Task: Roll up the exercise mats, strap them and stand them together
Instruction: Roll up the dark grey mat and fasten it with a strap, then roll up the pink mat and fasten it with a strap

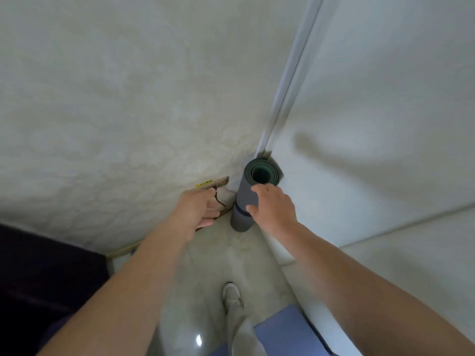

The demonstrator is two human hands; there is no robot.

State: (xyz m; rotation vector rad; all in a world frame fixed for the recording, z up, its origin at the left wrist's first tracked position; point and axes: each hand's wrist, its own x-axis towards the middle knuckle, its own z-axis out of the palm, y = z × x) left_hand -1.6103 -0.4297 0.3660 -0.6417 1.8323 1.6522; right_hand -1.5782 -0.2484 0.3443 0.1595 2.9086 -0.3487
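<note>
A rolled dark grey mat (244, 199) with a green inner side stands upright in the corner where two pale walls meet. A dark strap (238, 209) runs round its lower half. My right hand (273, 208) grips the roll near its top, thumb and fingers curled round its side. My left hand (198, 210), just left of the roll and apart from it, holds a flat brown phone-like object (214, 185) with a dark cord (220, 205) hanging from it. A blue mat (285, 330) lies on the floor at the bottom, partly out of view.
The left wall (115, 111) is textured and the right wall (385, 98) is smooth, with a white trim strip (290, 73) in the corner. Dark furniture (38, 283) fills the lower left. My shoe (232, 295) stands on the glossy floor.
</note>
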